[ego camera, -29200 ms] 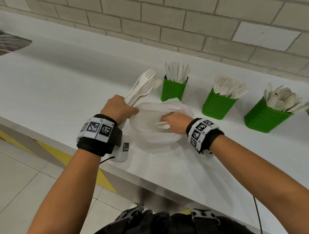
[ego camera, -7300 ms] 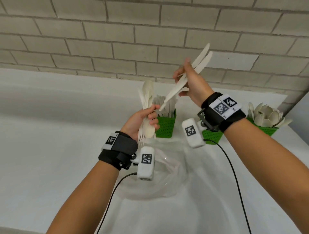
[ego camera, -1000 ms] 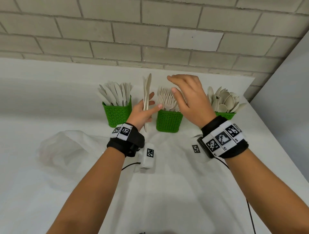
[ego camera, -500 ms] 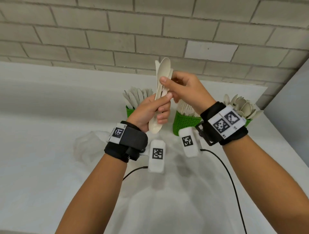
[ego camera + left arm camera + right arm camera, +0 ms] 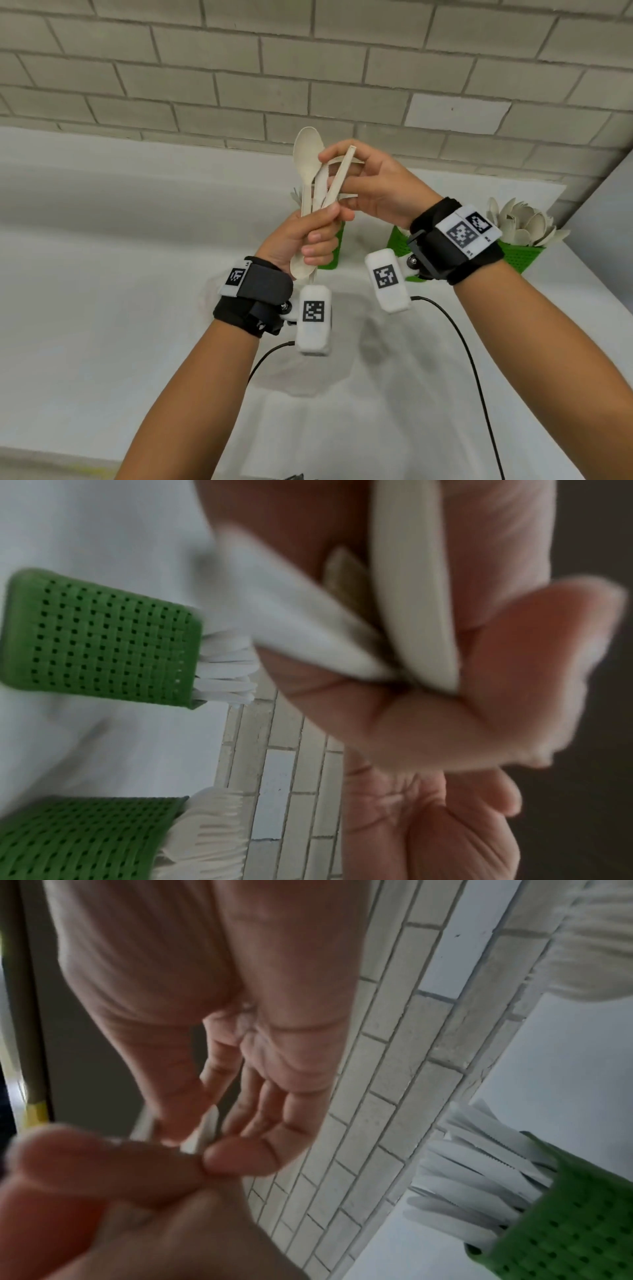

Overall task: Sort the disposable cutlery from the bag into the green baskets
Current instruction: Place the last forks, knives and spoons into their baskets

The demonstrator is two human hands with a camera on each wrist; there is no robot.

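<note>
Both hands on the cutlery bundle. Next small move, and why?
Probably draw the flat beige piece that the right hand pinches up and out of the bundle. The left hand grips the pale beige disposable spoons, and that piece already angles away from them.

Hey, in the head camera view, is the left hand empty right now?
No, the left hand grips a bundle of cutlery, with one spoon bowl sticking up and another poking out below the fist.
</note>
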